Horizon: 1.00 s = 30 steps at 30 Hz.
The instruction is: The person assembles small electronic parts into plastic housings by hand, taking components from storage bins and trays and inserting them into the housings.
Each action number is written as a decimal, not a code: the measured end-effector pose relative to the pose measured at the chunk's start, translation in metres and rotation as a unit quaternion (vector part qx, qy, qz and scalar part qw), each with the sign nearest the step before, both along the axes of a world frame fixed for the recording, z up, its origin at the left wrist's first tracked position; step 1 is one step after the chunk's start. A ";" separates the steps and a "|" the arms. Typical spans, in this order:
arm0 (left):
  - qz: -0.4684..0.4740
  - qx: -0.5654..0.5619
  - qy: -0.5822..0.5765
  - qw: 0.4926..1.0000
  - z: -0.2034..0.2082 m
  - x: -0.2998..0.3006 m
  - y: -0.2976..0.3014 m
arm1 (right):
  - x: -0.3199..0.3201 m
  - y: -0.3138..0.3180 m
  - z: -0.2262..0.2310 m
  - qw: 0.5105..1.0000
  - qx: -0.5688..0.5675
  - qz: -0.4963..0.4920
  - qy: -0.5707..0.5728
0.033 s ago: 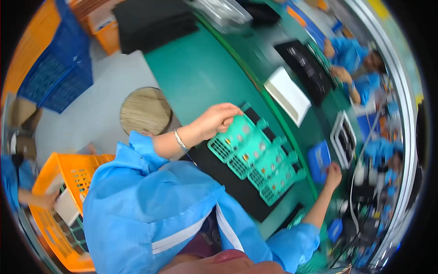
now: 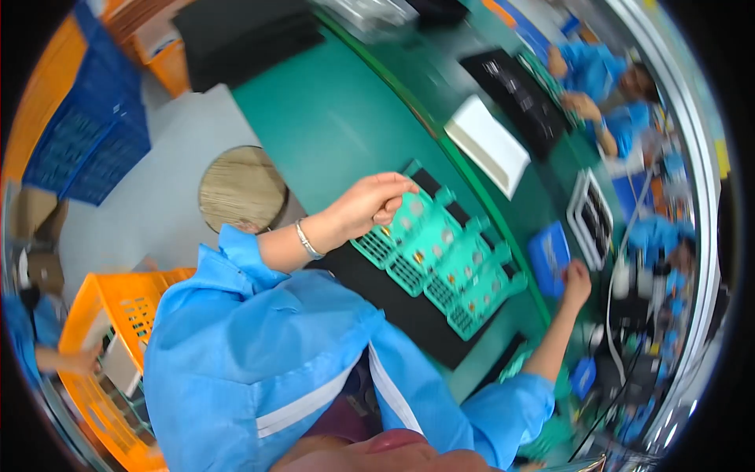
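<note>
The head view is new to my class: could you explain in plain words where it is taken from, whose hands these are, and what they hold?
There is no machine: a person works bare-handed, filmed by a wide fisheye camera worn on their head and looking down, so straight edges bend. On the smooth green table lies a flat black mat, and over it a teal-green panel with round silvery spots and grids. The left hand is at the panel's upper corner; its grip is unclear. The right hand is at a small blue plastic tray; whether it holds anything is too small to tell.
</note>
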<state>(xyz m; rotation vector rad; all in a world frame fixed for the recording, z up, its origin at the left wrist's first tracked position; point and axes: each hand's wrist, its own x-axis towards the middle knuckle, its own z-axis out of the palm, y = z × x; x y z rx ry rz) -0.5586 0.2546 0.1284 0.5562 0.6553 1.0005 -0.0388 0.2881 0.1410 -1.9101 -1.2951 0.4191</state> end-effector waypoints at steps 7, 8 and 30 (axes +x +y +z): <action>-0.114 -0.055 -0.158 0.979 -0.045 0.112 -0.016 | -0.168 -0.070 0.019 0.976 -0.037 0.122 0.176; -0.126 -0.064 -0.158 0.977 -0.045 0.124 -0.021 | -0.177 -0.081 0.012 0.974 -0.062 0.148 0.162; -0.119 -0.098 -0.190 0.970 -0.066 0.166 -0.058 | -0.225 -0.137 -0.039 0.964 0.067 0.216 -0.137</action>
